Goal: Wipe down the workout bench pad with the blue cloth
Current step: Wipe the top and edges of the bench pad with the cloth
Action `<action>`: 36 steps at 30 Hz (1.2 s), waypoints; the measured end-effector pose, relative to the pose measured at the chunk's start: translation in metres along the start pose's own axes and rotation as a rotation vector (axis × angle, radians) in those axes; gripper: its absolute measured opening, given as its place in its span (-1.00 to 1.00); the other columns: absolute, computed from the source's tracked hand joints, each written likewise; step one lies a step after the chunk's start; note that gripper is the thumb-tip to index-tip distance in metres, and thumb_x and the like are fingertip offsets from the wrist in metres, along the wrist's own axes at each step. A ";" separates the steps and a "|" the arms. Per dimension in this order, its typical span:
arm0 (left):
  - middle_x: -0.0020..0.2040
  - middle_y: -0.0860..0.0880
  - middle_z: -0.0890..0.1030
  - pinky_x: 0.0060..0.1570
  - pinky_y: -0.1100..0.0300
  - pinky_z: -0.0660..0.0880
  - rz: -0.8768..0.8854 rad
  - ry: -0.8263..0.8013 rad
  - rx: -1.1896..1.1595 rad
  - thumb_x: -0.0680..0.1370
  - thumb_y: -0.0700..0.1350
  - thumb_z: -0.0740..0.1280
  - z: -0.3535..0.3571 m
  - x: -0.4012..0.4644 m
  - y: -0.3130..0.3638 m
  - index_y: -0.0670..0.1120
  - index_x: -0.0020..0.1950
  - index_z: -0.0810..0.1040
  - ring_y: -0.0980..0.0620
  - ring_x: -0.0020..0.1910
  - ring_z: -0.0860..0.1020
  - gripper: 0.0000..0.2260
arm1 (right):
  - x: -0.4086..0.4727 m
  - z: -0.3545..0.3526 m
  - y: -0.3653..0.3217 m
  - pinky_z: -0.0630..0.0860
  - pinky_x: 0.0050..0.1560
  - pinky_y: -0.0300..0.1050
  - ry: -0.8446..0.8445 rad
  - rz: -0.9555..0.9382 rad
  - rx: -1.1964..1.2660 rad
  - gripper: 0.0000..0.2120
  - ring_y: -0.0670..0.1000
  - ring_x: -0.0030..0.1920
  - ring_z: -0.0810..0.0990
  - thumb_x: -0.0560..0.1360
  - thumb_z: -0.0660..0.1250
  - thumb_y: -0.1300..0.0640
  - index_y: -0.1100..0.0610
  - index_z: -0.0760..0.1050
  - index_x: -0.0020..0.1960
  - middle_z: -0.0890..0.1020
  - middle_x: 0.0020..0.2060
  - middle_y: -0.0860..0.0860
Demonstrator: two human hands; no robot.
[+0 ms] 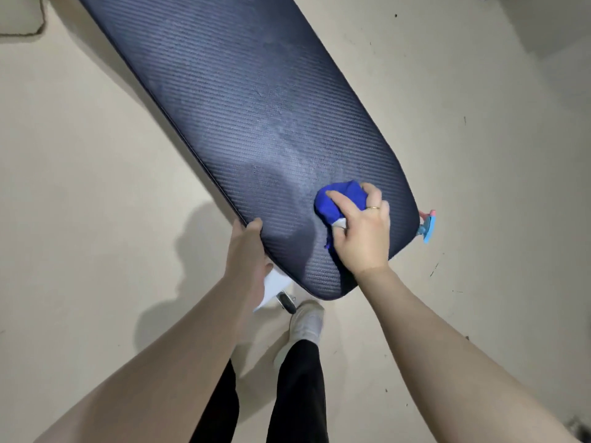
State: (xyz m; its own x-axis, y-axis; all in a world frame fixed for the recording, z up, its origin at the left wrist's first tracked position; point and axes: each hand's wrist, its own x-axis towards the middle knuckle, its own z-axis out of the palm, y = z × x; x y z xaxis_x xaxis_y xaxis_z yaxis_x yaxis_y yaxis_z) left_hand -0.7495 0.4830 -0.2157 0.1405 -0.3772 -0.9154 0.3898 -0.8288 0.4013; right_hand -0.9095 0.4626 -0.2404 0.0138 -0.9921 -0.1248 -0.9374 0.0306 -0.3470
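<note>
A long dark ribbed bench pad [243, 100] runs from the upper left down to the near right, with pale dusty patches along its middle. The bunched blue cloth [340, 199] lies on the pad near its near end. My right hand [361, 228] grips the cloth and presses it on the pad, fingers curled over it. At the pad's left edge my left hand [248, 251] grips the rim, thumb on top and fingers underneath.
Beige floor [80, 174] surrounds the bench. A small blue and pink object [427, 225] pokes out past the pad's right edge. Under the near end are a white frame part [275, 284] and a black wheel [286, 302], beside my white-socked foot [307, 321].
</note>
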 end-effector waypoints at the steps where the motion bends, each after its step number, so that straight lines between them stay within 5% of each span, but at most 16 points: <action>1: 0.21 0.08 0.56 0.14 0.05 0.44 -0.006 0.000 0.029 0.58 0.01 0.11 -0.001 0.000 -0.002 0.12 0.27 0.42 0.06 0.12 0.54 -0.71 | -0.015 0.003 -0.003 0.46 0.06 0.11 -0.010 -0.029 0.000 -0.53 0.27 -0.04 0.45 0.29 0.13 0.13 -0.06 0.55 0.14 0.43 0.20 0.22; 8: 0.19 0.03 0.56 0.17 0.04 0.41 -0.002 0.004 0.086 0.57 -0.01 0.10 0.000 -0.008 -0.011 0.01 0.26 0.43 0.04 0.12 0.53 -0.71 | -0.095 0.004 0.014 0.42 -0.15 -0.07 -0.266 -0.488 -0.095 -0.46 0.11 -0.13 0.39 0.18 0.26 0.10 -0.18 0.43 0.16 0.33 0.19 0.03; 11: -0.02 0.06 0.53 -0.02 0.15 0.44 0.033 0.028 0.045 0.57 -0.06 0.09 0.001 -0.007 -0.018 0.02 0.17 0.43 0.11 -0.14 0.52 -0.77 | -0.065 -0.005 0.029 0.44 -0.01 0.04 -0.085 -0.169 -0.085 -0.45 0.22 -0.06 0.47 0.23 0.22 0.20 -0.14 0.46 0.19 0.41 0.22 0.11; 13: -0.03 0.07 0.52 0.06 0.15 0.47 0.021 0.050 -0.015 0.57 -0.07 0.11 0.002 -0.005 -0.023 0.03 0.12 0.46 0.12 -0.15 0.50 -0.80 | -0.046 -0.009 0.035 0.35 0.16 0.10 0.021 0.189 -0.035 -0.49 0.28 0.09 0.41 0.33 0.25 0.26 -0.07 0.50 0.23 0.37 0.30 0.19; 15: -0.01 0.06 0.54 0.17 0.08 0.51 0.010 0.045 -0.074 0.56 -0.09 0.12 0.005 -0.004 -0.027 -0.03 0.14 0.50 0.13 -0.10 0.52 -0.77 | -0.043 -0.005 0.030 0.29 0.24 0.07 0.065 0.344 -0.026 -0.51 0.30 0.16 0.36 0.37 0.27 0.28 -0.03 0.49 0.26 0.32 0.34 0.22; 19: 0.03 0.06 0.53 0.23 -0.01 0.49 0.052 0.126 -0.073 0.53 -0.10 0.14 0.017 -0.010 -0.030 -0.05 0.35 0.35 0.13 -0.14 0.52 -0.62 | -0.093 0.010 0.000 0.47 0.06 0.07 -0.025 0.111 -0.010 -0.52 0.28 -0.04 0.45 0.30 0.12 0.18 -0.05 0.48 0.18 0.40 0.23 0.22; 23: 0.36 0.05 0.42 0.33 -0.11 0.35 0.059 0.233 -0.014 0.45 -0.02 0.18 0.031 -0.015 -0.026 0.18 0.52 -0.15 -0.07 0.23 0.48 -0.27 | -0.112 0.007 0.009 0.55 -0.09 0.05 -0.158 -0.145 -0.056 -0.47 0.24 -0.12 0.52 0.25 0.06 0.10 -0.13 0.41 0.19 0.39 0.19 0.13; 26: 0.49 0.01 0.24 0.29 0.05 0.33 0.109 0.273 0.056 0.52 -0.07 0.21 0.043 -0.013 -0.022 0.13 0.53 -0.23 -0.06 0.21 0.44 -0.25 | -0.077 -0.004 0.040 0.48 0.08 0.08 -0.004 0.040 -0.057 -0.44 0.30 0.01 0.49 0.26 0.07 0.16 -0.09 0.49 0.20 0.45 0.22 0.22; 31: 0.50 -0.04 0.20 0.32 0.07 0.33 0.103 0.323 0.145 0.49 -0.12 0.30 0.055 -0.006 -0.026 -0.05 0.55 -0.11 -0.12 0.28 0.42 -0.24 | -0.028 -0.017 0.059 0.26 0.29 0.06 0.123 0.525 0.004 -0.53 0.29 0.27 0.28 0.47 0.18 0.25 -0.05 0.39 0.34 0.18 0.42 0.23; 33: 0.49 -0.05 0.22 0.33 -0.03 0.34 0.066 0.357 0.144 0.48 -0.11 0.31 0.057 -0.003 -0.024 -0.08 0.54 -0.06 -0.15 0.28 0.42 -0.25 | -0.031 -0.016 0.047 0.28 0.28 0.08 0.108 0.521 0.017 -0.54 0.30 0.23 0.30 0.46 0.17 0.24 -0.02 0.41 0.33 0.22 0.39 0.26; 36: 0.52 -0.07 0.14 0.39 -0.02 0.23 -0.019 0.421 0.181 0.49 -0.06 0.29 0.067 0.001 -0.014 -0.12 0.54 -0.12 -0.15 0.36 0.34 -0.23 | -0.042 -0.010 0.022 0.45 0.05 0.09 0.016 0.218 0.022 -0.52 0.32 -0.04 0.46 0.31 0.14 0.22 0.00 0.53 0.19 0.43 0.22 0.30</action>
State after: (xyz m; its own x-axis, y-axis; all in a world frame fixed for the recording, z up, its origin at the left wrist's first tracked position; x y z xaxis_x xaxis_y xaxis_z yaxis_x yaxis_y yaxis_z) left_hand -0.8156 0.4665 -0.2197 0.5073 -0.1909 -0.8403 0.2364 -0.9069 0.3487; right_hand -0.9338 0.5033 -0.2339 -0.1942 -0.9634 -0.1845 -0.9098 0.2473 -0.3334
